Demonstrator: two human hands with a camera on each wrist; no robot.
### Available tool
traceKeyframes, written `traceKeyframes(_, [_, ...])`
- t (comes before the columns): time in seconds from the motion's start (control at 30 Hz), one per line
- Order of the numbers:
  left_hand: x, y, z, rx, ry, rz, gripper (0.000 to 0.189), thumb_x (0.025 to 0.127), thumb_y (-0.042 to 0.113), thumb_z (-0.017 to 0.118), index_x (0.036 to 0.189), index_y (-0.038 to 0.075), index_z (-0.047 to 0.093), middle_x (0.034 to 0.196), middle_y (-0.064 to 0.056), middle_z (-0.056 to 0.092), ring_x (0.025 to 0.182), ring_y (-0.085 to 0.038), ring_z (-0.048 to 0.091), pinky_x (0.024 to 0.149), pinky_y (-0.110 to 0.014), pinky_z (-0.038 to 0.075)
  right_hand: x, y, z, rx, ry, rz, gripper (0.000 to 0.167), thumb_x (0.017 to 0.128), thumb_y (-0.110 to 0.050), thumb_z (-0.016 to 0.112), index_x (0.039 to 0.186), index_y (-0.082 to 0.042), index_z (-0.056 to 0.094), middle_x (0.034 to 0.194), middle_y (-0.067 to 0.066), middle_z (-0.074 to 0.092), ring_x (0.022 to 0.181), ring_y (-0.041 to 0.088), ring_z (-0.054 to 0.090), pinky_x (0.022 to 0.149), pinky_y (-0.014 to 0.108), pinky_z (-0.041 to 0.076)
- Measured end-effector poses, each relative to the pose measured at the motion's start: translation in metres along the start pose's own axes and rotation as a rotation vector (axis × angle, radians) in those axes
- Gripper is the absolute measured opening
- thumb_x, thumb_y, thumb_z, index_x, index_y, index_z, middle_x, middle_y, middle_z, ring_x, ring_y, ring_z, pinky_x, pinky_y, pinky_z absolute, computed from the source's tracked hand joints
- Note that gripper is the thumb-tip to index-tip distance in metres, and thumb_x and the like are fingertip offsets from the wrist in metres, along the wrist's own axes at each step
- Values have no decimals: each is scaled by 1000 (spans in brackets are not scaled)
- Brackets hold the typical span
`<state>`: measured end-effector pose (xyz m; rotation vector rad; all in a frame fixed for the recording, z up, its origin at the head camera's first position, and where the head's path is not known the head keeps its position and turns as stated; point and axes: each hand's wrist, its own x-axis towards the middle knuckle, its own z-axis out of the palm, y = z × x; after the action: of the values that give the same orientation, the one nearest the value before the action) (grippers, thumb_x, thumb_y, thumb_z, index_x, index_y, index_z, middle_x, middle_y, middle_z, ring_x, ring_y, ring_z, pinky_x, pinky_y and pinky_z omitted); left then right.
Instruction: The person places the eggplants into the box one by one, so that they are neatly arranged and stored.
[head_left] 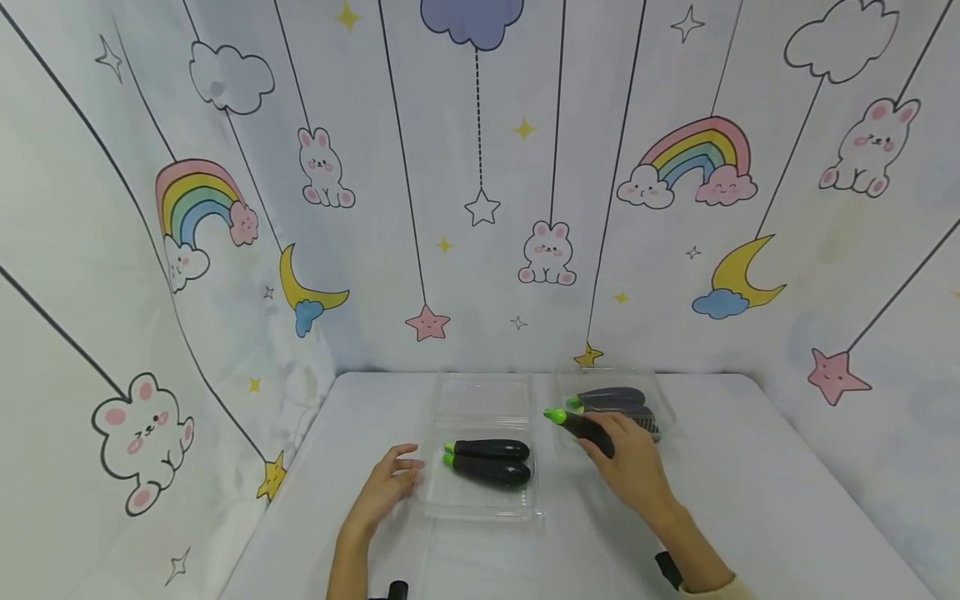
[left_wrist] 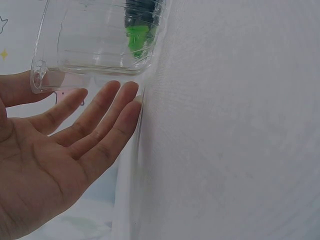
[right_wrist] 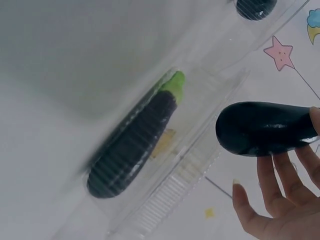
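Note:
My right hand (head_left: 633, 467) grips an eggplant (head_left: 588, 429) with a bright green stem end pointing left. In the right wrist view its rounded dark end (right_wrist: 255, 127) sticks out past the fingers, above the right clear plastic box (right_wrist: 200, 120). Inside that box lies another eggplant (right_wrist: 135, 142). My left hand (head_left: 386, 487) is beside the left edge of a second clear box (head_left: 480, 504), which holds two eggplants (head_left: 487, 472) side by side, stems to the left. In the left wrist view its fingers (left_wrist: 107, 150) are loosely spread, close to the box's edge.
The two boxes stand next to each other on a white-covered table (head_left: 750, 500), the right one farther back. The left box's lid (head_left: 480, 400) is folded open behind it. A patterned cloth (head_left: 480, 167) hangs behind and at both sides.

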<state>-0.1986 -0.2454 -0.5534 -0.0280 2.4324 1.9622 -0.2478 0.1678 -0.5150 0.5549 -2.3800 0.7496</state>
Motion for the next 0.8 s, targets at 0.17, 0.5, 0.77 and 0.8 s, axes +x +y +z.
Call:
traceKeyframes(0.17, [-1, 1, 1, -3, 4, -4, 49, 102, 6, 58, 149, -3, 46, 130, -29, 63, 114, -41, 65, 92, -50, 58, 1, -8, 4, 6, -19, 3, 46, 86, -24, 88, 127, -11, 72, 120, 10, 71, 109, 34, 69, 88, 55, 58])
traceKeyframes(0.5, [0, 1, 1, 2, 3, -14, 49, 102, 6, 59, 149, -2, 47, 130, -27, 64, 115, -40, 65, 93, -48, 58, 3, -17, 9, 11, -27, -23, 44, 86, -22, 88, 125, -11, 72, 118, 9, 72, 106, 33, 69, 85, 53, 59])
traceKeyframes(0.77, [0, 0, 1, 1, 4, -17, 48, 102, 6, 59, 148, -2, 48, 130, -27, 64, 114, -39, 66, 93, -48, 58, 6, -25, 14, 15, -32, -44, 45, 85, -22, 89, 125, -13, 73, 117, 8, 72, 105, 32, 70, 85, 52, 58])
traceKeyframes(0.8, [0, -1, 1, 3, 4, -16, 48, 102, 5, 59, 148, -3, 48, 129, -27, 64, 114, -39, 66, 93, -47, 58, 6, -26, 14, 17, -39, -40, 44, 85, -23, 89, 125, -13, 72, 117, 8, 72, 105, 32, 70, 86, 52, 58])
